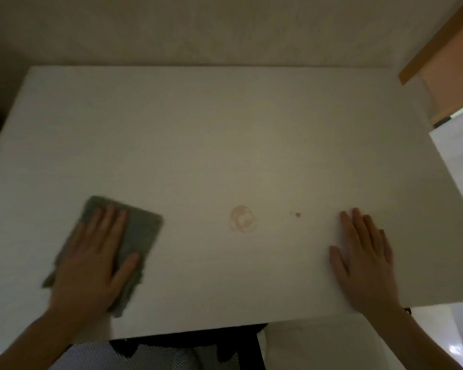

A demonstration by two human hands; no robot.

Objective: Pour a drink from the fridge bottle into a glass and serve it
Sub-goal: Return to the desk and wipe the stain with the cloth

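A white table (198, 124) fills the view. A pinkish ring-shaped stain (242, 218) marks its middle front, and a small reddish drop (297, 214) lies to the right of it. My left hand (91, 260) lies flat on a folded grey-green cloth (142, 231) at the front left, pressing it on the tabletop. Flat on the bare table at the front right rests my right hand (364, 260), fingers together and holding nothing. No bottle or glass is in view.
A plain wall stands behind the table's far edge. At the upper right is a wooden-edged panel (439, 38), with a bright white surface (457, 153) below it. Dark chair parts (187, 345) show under the near table edge.
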